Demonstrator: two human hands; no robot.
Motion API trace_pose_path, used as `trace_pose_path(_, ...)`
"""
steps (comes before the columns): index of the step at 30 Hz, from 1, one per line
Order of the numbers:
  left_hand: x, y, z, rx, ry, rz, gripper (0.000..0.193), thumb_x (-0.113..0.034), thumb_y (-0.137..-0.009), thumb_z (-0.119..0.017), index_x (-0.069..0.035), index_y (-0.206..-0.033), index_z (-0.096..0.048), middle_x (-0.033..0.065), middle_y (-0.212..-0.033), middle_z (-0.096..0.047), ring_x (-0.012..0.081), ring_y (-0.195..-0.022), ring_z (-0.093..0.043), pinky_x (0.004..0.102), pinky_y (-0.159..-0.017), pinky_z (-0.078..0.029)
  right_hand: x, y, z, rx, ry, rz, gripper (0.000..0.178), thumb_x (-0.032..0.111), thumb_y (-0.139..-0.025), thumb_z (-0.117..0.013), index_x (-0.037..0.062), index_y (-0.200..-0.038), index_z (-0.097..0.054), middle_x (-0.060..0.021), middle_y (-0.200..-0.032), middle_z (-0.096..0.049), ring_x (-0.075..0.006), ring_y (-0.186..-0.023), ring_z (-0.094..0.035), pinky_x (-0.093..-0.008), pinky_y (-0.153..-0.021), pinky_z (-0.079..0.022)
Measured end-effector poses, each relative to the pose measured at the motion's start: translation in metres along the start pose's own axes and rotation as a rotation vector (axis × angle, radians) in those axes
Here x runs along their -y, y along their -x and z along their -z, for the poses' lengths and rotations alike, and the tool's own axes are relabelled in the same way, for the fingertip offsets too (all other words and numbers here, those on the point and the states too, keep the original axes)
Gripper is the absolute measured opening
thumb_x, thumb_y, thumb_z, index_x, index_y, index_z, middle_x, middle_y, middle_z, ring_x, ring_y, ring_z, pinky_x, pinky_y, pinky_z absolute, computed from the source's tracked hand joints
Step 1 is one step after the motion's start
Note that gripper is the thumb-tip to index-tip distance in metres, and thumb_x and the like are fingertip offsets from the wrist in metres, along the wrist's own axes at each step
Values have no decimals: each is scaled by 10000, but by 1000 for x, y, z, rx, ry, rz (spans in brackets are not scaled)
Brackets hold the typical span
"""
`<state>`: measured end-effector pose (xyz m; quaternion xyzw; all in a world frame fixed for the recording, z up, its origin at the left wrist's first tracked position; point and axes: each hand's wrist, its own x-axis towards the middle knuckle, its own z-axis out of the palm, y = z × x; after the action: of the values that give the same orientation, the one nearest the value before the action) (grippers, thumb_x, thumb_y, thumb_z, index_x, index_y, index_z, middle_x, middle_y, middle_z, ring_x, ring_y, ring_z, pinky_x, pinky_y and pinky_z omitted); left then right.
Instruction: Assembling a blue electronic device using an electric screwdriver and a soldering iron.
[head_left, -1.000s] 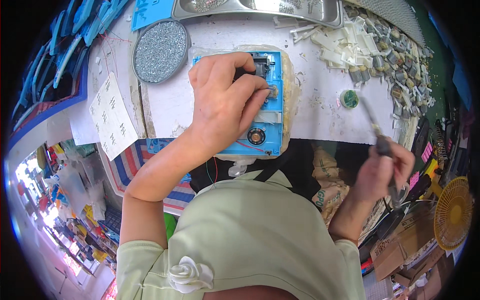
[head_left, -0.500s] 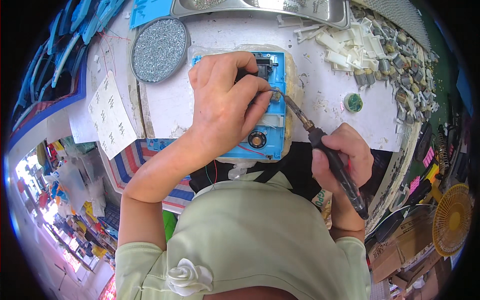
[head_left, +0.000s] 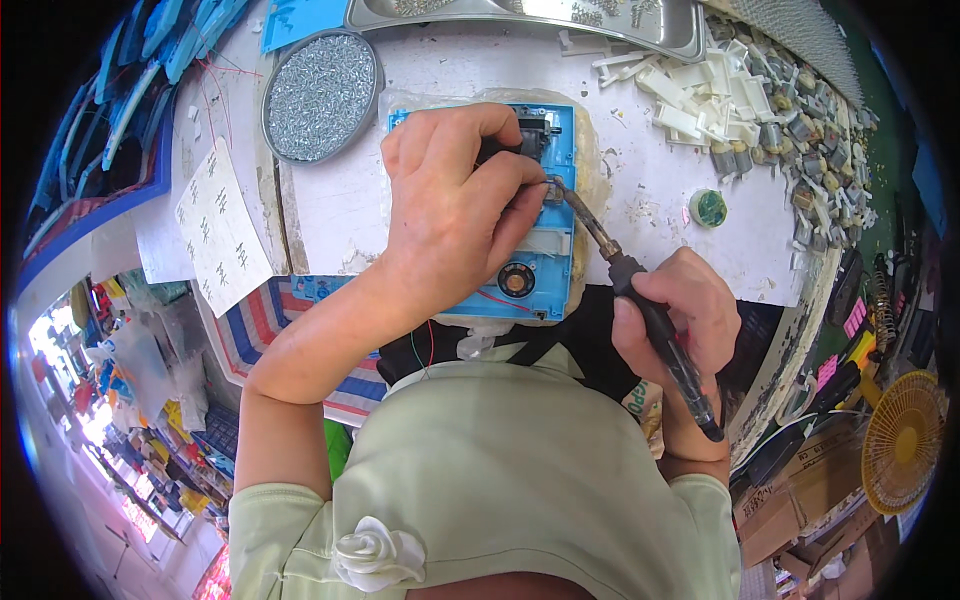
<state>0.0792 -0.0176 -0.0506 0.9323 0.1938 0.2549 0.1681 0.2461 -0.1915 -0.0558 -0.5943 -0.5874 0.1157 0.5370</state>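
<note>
Bench seen from above, left to right: blue plastic mouldings stand in a cluster at the far left; a handwritten paper sheet lies beside a round grey dish of small silver screws; next, the blue plastic housing lies open on a plastic-wrapped pad, with a round speaker near its lower end. The left hand arches over the housing, its thumb and forefinger close together at a small metal part (whether they pinch anything cannot be told); the right hand is closed around the dark handle of a soldering iron, whose tip reaches that part beside the left fingertips. Farther right are a small round green tub, white plastic brackets and heaped small grey motors. The housing is probably light, stiff and smooth, best steadied by its outer walls; its thin red wire is likely fragile; the iron, presumably hot at the tip, calls for a hold on its handle alone.
</note>
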Motion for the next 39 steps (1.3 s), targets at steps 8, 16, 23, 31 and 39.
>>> trace_pose_path(8, 0, 0, 0, -2, -3, -2, 206, -85, -729, -834, -119, -911, -745, 54, -1098, -586, 244, -954, -511, 381, -859, -349, -2, 6, 7, -25, 9, 23, 341, -18, -740, -785, 40, -1041, -637, -55, -628, -542, -220, -502, -497, -322, -469, -380)
trace_pose_path(16, 0, 0, 0, -1, -11, -1, 204, -86, -732, -833, -124, -914, -749, 51, -1097, -588, 236, -941, -508, 378, -853, -349, -2, 4, 3, -26, 2, 39, 342, -13, -743, -787, 41, -1047, -640, -52, -623, -539, -222, -501, -499, -321, -469, -378)
trace_pose_path(23, 0, 1, 0, -11, -7, -7, 209, -74, -729, -833, -115, -917, -751, 56, -1096, -589, 240, -944, -511, 372, -852, -357, 0, -1, 1, 15, 32, 24, 337, -5, -737, -791, 53, -1039, -651, -50, -649, -575, -224, -513, -523, -319, -473, -405)
trace_pose_path(31, 1, 2, -2, -19, 6, -7, 201, -89, -734, -823, -121, -915, -740, 52, -1101, -597, 249, -970, -525, 391, -867, -358, 2, 0, 5, 8, 60, 28, 331, -3, -729, -788, 56, -1025, -655, -52, -642, -577, -222, -511, -526, -315, -474, -413)
trace_pose_path(39, 0, 2, -1, -9, -2, -8, 207, -80, -742, -832, -119, -928, -751, 55, -1104, -590, 243, -954, -514, 376, -855, -358, 2, 0, 9, 24, 57, 49, 243, 23, -825, -752, -13, -1009, -598, -85, -691, -581, -209, -535, -536, -326, -501, -412)
